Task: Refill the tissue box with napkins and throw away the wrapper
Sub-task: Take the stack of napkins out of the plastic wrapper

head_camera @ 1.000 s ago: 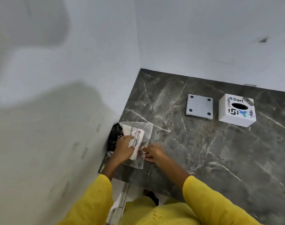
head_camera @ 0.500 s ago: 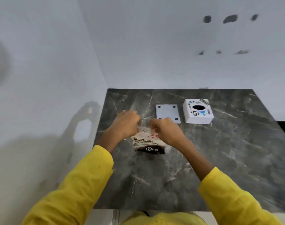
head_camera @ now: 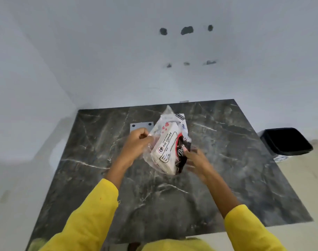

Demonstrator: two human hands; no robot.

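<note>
A pack of napkins (head_camera: 168, 147) in a clear wrapper with white, black and red print is lifted above the dark marble table (head_camera: 154, 196). My left hand (head_camera: 136, 145) pinches the wrapper's left edge. My right hand (head_camera: 194, 160) holds the pack's lower right side. The white tissue box (head_camera: 182, 120) stands behind the pack and is mostly hidden by it. The box's grey base plate (head_camera: 139, 126) lies flat to its left, partly behind my left hand.
A black waste bin (head_camera: 286, 142) stands on the floor off the table's right edge. White walls close off the table's far side and left side. Yellow sleeves cover both forearms.
The pack went from the table's left edge to the middle and is now raised upright in front of the tissue box. The camera view swung right, and the bin came into view.
</note>
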